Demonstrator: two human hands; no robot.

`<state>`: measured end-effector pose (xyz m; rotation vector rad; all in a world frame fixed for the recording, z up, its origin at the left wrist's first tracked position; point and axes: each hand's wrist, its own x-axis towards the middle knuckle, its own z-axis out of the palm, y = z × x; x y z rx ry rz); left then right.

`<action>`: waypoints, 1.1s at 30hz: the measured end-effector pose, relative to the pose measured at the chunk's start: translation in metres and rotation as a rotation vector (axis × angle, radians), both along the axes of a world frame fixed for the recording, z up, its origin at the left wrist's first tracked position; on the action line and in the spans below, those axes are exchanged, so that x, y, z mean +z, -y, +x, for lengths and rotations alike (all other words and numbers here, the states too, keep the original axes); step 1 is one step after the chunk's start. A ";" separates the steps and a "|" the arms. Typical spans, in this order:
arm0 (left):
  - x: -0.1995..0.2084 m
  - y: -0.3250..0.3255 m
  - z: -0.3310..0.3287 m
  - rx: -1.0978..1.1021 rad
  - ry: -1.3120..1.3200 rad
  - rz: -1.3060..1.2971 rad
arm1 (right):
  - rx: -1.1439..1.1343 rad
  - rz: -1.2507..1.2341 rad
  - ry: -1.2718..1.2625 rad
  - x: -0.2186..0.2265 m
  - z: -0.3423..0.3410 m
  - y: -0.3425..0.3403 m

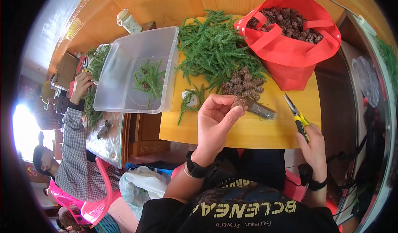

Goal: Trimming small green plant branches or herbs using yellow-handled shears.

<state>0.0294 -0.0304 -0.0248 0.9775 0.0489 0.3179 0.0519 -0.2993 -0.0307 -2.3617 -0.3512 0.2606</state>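
Observation:
Between thumb and fingertips, my left hand point(216, 123) pinches a small brown pine cone point(239, 102). Long-nose pliers point(297, 115) with yellow and black handles are gripped in my right hand point(313, 146), their jaws pointing up and away from me. Just beyond the held cone lies a small heap of pine cones point(244, 80). Partly behind my left fingers is a dark bundle in clear wrapping point(261, 109); its contents are hard to make out. Left of that hand, a loose green sprig point(192, 98) rests by a small white label.
Green artificial sprigs point(213, 46) pile at the back of the yellow table point(186, 132). A red bag point(290, 63) full of pine cones stands back right. At left is a clear plastic bin point(112, 102) with sprigs inside. Another person point(78, 158) works farther left.

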 end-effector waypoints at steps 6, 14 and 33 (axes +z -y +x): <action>-0.002 -0.005 0.002 -0.049 -0.098 -0.037 | 0.012 -0.303 0.289 -0.057 0.017 0.019; -0.008 -0.012 0.002 -0.144 -0.047 -0.005 | 0.020 -0.264 0.303 -0.046 0.023 0.009; -0.005 -0.006 -0.001 -0.273 -0.048 -0.176 | 0.336 0.670 0.061 0.048 0.036 -0.119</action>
